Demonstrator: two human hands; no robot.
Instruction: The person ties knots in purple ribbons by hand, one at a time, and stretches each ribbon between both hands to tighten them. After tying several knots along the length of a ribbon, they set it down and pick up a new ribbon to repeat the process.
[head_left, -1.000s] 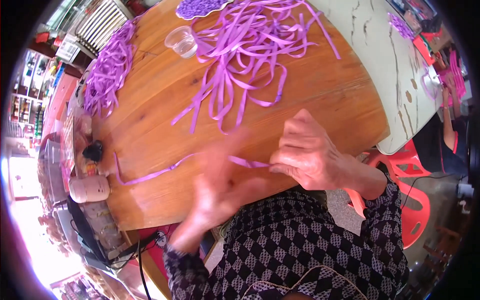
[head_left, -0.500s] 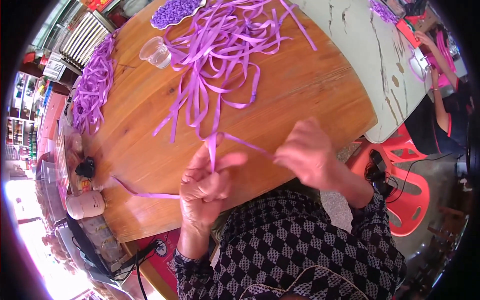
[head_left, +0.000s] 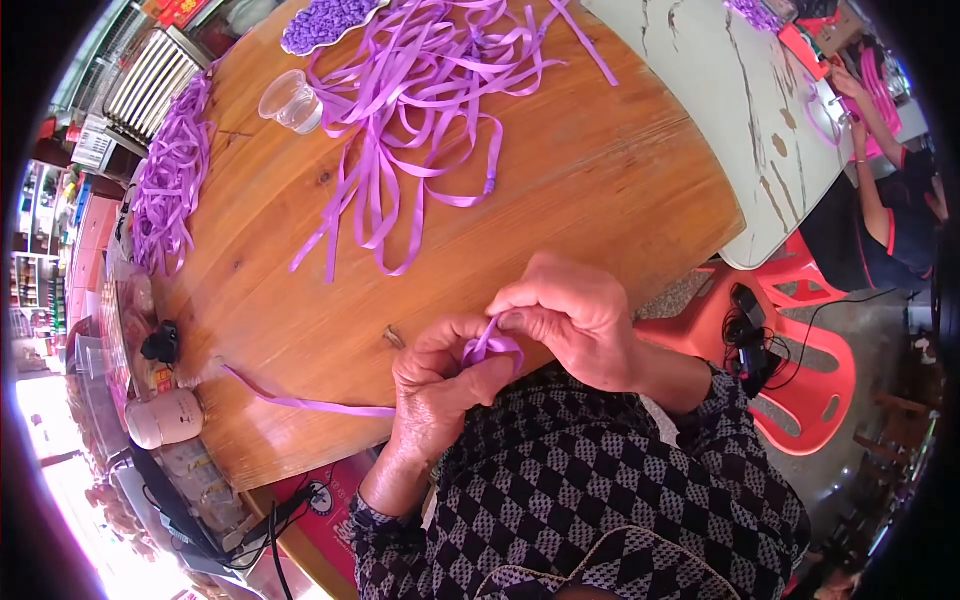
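Observation:
Near the front edge of the wooden table, both my hands work on one narrow purple ribbon (head_left: 308, 403). My left hand (head_left: 440, 372) pinches a looped part of it between thumb and fingers, while a long tail runs out to the left across the wood. My right hand (head_left: 575, 320) grips the ribbon just above that loop, thumb against forefinger. Whether the loop is knotted I cannot tell. Farther off lies a tangled heap of purple ribbons (head_left: 420, 110), several of them trailing toward me.
The wooden table (head_left: 600, 200) also bears a clear plastic cup (head_left: 292, 102), a dish of small purple pieces (head_left: 328, 22) and another ribbon pile (head_left: 172, 195) on the left. A pale jar (head_left: 165, 418) stands near left. Red plastic stools (head_left: 800, 390) are at right, near another person (head_left: 880, 205).
My hands have come together, the right moving left and the left shifting right. The ribbon that stretched between them is now bunched in a small loop at my fingers.

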